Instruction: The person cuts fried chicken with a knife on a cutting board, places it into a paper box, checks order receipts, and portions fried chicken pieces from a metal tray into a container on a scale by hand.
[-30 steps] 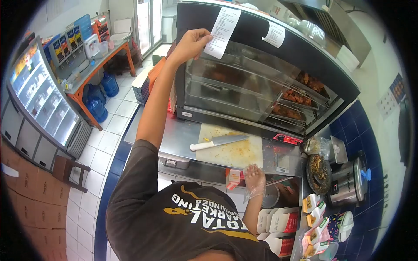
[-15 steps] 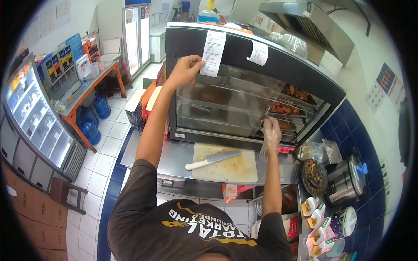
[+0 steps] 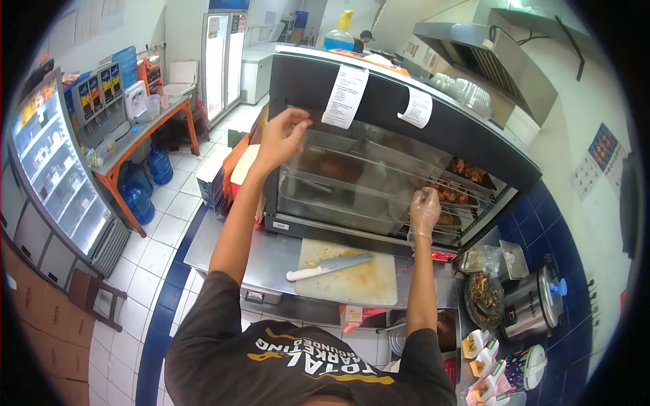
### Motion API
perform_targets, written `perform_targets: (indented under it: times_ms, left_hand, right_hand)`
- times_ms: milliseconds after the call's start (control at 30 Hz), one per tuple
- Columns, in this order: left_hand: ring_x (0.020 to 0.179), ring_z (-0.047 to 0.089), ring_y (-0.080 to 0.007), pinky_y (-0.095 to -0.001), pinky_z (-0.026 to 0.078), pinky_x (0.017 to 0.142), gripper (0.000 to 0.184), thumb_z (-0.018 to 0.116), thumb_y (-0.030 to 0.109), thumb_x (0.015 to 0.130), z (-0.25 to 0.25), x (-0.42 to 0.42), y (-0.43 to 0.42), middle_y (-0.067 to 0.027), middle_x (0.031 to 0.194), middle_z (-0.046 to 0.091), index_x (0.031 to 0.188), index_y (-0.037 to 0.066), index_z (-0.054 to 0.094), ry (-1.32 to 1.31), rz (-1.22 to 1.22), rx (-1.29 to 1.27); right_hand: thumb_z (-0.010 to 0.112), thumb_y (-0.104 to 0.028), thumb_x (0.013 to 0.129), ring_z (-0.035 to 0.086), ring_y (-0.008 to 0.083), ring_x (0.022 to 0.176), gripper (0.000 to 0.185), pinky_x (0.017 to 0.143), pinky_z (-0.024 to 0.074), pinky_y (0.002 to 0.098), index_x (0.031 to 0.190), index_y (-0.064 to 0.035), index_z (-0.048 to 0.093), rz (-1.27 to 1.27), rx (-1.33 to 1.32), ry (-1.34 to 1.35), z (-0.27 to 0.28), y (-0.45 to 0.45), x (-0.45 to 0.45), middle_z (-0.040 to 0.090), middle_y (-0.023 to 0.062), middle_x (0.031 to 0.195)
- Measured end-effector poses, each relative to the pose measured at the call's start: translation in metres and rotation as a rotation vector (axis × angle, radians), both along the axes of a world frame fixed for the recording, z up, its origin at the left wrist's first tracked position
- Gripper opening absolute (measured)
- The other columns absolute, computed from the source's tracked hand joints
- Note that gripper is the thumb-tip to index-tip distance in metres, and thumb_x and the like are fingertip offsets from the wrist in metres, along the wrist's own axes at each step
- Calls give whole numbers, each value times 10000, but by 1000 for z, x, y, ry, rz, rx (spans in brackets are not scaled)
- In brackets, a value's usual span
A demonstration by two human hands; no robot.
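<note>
A black glass-fronted display cabinet (image 3: 487, 145) stands before me, with trays of browned fried chicken (image 3: 467, 169) showing through its right opening. My right hand (image 3: 425, 213), in a clear plastic glove, has its fingers curled at the edge of the sliding glass door (image 3: 359, 179). Bare and raised, my left hand (image 3: 283, 139) is by the cabinet's upper left, its thumb apart from the bent fingers and nothing in it. Just right of it hangs a long printed receipt (image 3: 345, 97). A shorter receipt (image 3: 416, 108) is stuck farther right.
Below the cabinet, a white-handled knife (image 3: 332, 266) lies on a stained cutting board (image 3: 369, 287). A stone mortar (image 3: 484, 298) and a steel pot (image 3: 531, 304) stand at right, near several small food boxes (image 3: 481, 362). Another person (image 3: 362, 42) is behind the cabinet.
My left hand has come away from the long receipt's edge, moving left and down, and its fingers have parted. My right hand stays at the door's edge, its fingers more curled. The view has shifted slightly.
</note>
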State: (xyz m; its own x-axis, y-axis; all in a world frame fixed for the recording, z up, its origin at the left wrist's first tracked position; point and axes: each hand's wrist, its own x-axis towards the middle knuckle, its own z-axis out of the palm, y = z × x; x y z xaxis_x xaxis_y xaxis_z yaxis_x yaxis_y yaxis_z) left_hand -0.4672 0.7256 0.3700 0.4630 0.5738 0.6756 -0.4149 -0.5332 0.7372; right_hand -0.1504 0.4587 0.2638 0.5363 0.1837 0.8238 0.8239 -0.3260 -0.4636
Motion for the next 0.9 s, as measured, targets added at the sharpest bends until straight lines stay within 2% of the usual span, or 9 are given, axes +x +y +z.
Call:
perform_targets:
  times_ms: [33, 167, 333, 400, 600, 733, 800, 833, 900]
  left_hand:
    - [661, 651, -89, -221, 493, 491, 266, 604, 79, 972, -10, 0, 1, -120, 1116, 700, 1219, -20, 602, 8, 49, -28]
    - [640, 647, -85, -218, 492, 499, 261, 619, 60, 958, -33, 7, 0, -100, 1105, 706, 1206, -19, 609, -109, 57, -70]
    - [560, 610, -61, -222, 467, 516, 345, 693, 75, 912, -21, 20, -8, -74, 1100, 709, 1238, -8, 618, -91, 121, 84]
    - [555, 602, -57, -226, 453, 520, 356, 726, 87, 889, -18, 28, -7, -78, 1061, 708, 1221, -9, 639, -75, 133, 113]
    - [503, 447, -26, -222, 343, 480, 177, 729, 54, 860, -19, 50, 2, -35, 960, 692, 1024, -1, 694, -115, 139, 155]
    - [509, 501, -57, -232, 388, 499, 172, 730, 71, 856, -17, 43, -2, -35, 933, 695, 1008, 5, 682, 0, 174, 121]
    - [689, 627, -177, -318, 500, 647, 248, 699, 66, 862, -23, 38, -9, -88, 1014, 687, 1097, 2, 653, -133, 428, 243]
    - [689, 627, -177, -318, 500, 647, 248, 699, 66, 862, -37, 35, -12, -88, 1014, 687, 1097, 2, 653, -136, 426, 247]
    - [1151, 603, -381, -449, 483, 974, 498, 656, 71, 870, -77, 34, -15, -225, 1310, 583, 1339, -32, 522, -181, 765, 459]
  right_hand:
    - [644, -102, 879, 685, 379, 824, 165, 760, 532, 448, 1002, 8, 646, -5, 1, 3, 0, 0, 1, 694, 210, 905]
    - [649, -108, 885, 693, 354, 815, 176, 757, 536, 431, 1013, 12, 649, 2, -24, 16, 4, -2, -5, 701, 205, 913]
    - [660, -123, 891, 695, 333, 814, 201, 766, 537, 420, 1036, 16, 654, 20, -49, 51, 2, -2, 0, 711, 193, 917]
    - [665, -127, 893, 694, 330, 813, 206, 769, 538, 414, 1043, 13, 657, 8, -44, 25, 3, -2, 0, 713, 184, 915]
    - [673, -168, 892, 692, 320, 800, 230, 762, 538, 406, 1041, 7, 660, 27, -88, 66, 7, -5, 1, 710, 174, 904]
    - [675, -167, 884, 693, 320, 786, 246, 751, 538, 409, 1061, 2, 652, 27, -132, 56, 8, -7, 3, 707, 172, 887]
    - [668, -154, 883, 692, 319, 782, 256, 745, 538, 414, 1088, -3, 642, 36, -109, 47, 8, -9, 0, 706, 171, 878]
    - [662, -140, 882, 692, 318, 777, 269, 740, 537, 419, 1115, -8, 632, 47, -92, 42, 5, -11, -3, 705, 171, 868]
    - [651, -125, 883, 693, 316, 773, 280, 736, 539, 421, 1138, -11, 619, 62, -59, 35, -3, -21, -11, 706, 171, 872]
